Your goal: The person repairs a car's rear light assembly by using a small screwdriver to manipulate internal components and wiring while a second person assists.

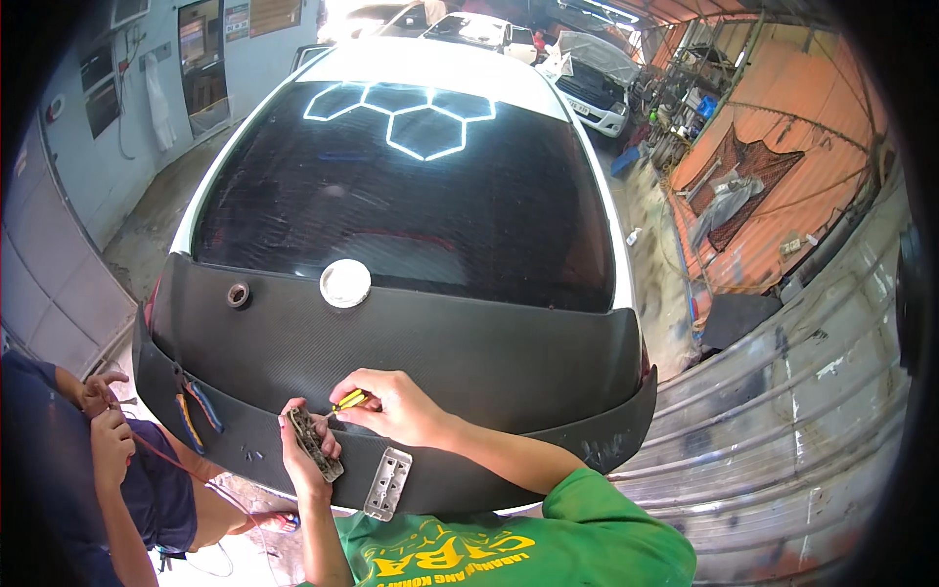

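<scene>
My left hand (308, 458) is closed around the opened half of a power strip (311, 442), its inside turned up. In my right hand (396, 406) is a small screwdriver (354, 399) with a yellow and black handle, its tip at the power strip's inner parts. Beside my left hand, the strip's pale socket cover (388, 483) lies on the black textured trunk lid (440, 362) of a white car. A pair of pliers (196, 409) with blue and orange handles rests to the left. Several tiny dark pieces, perhaps screws (254, 455), lie between pliers and hand.
A roll of tape (238, 295) and a round white lid (345, 284) sit below the rear window (401, 205). At the left, another person's hands (108, 421) hold a reddish cable (161, 455) that hangs down. Corrugated metal sheets (763, 440) flank the right side.
</scene>
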The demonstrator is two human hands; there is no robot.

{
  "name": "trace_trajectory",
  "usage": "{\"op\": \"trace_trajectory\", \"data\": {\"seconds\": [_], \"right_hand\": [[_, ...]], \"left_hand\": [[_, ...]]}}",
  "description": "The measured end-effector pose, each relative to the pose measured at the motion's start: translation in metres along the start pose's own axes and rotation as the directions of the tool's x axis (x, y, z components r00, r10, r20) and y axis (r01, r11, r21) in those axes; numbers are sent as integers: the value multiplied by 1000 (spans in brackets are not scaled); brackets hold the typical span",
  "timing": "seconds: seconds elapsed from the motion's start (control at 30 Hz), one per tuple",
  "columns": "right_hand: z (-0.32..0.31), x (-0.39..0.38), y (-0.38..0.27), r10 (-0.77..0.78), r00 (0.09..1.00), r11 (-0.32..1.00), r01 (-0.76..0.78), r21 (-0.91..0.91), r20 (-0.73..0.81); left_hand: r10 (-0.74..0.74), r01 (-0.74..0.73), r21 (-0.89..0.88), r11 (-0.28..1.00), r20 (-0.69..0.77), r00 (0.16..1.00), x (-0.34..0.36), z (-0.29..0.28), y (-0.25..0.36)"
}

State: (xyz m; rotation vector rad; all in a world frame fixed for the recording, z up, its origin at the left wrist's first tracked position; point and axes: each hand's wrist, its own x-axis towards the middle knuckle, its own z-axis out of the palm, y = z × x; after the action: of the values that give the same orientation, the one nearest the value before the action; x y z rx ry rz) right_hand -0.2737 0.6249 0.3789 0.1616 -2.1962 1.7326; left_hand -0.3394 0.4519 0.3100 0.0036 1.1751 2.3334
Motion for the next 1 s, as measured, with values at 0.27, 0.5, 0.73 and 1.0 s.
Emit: {"op": "trace_trajectory", "data": {"seconds": [0.27,0.5,0.73,1.0], "right_hand": [[-2,0,-2,238,970,967,-231,-111,52],[-8,0,9,-49,987,964,87,-252,155],[-17,2,-1,14,989,976,19,-219,146],[-11,1,2,168,980,979,-154,-134,108]], "left_hand": [[36,-36,-54,998,-2,999,3,-7,-6],[20,-22,-63,998,-28,999,2,-10,-7],[34,-34,1,999,-35,999,-1,-5,-5],[28,-29,-32,999,-18,999,2,-5,-7]]}}
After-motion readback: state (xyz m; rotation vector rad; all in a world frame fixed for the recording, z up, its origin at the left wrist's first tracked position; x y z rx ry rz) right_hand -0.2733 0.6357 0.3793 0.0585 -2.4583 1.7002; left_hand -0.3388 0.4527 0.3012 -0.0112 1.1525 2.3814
